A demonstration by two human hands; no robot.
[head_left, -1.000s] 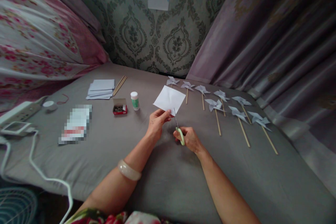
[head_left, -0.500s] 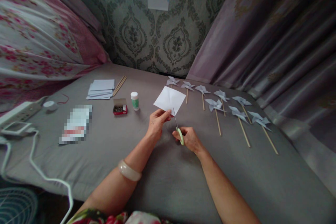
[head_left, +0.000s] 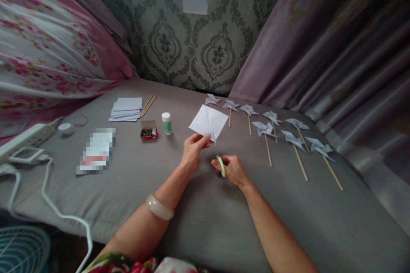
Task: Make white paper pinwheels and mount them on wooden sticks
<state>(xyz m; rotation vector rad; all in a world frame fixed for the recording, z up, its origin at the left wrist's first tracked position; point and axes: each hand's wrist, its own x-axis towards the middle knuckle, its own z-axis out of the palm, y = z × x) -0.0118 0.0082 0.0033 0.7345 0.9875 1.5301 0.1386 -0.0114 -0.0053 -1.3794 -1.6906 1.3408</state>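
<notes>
My left hand [head_left: 193, 150] pinches the near corner of a white square of paper [head_left: 209, 120], its thumb lying on top. The sheet is held up above the grey cloth and shows faint creases. A pair of scissors with light green handles [head_left: 221, 166] is in my right hand [head_left: 233, 168], fingers wrapped through the loops. The blades reach into the paper's near edge, just right of my left thumb. How far they have cut in is too small to tell. Several white paper pinwheels on sticks [head_left: 264, 129] lie to the right of the paper.
On the left are a stack of white paper [head_left: 126, 108], wooden sticks [head_left: 149, 105], a small red box of metal pieces [head_left: 149, 133] and a white-and-green bottle [head_left: 167, 124]. A power strip [head_left: 28, 138] with a white cable [head_left: 60, 216] lies at the far left, and a blue fan [head_left: 24, 249] stands below.
The whole view has shifted slightly, so things appear a little farther right. Both hands keep nearly the same pose, with the scissor blades still at the paper's near edge.
</notes>
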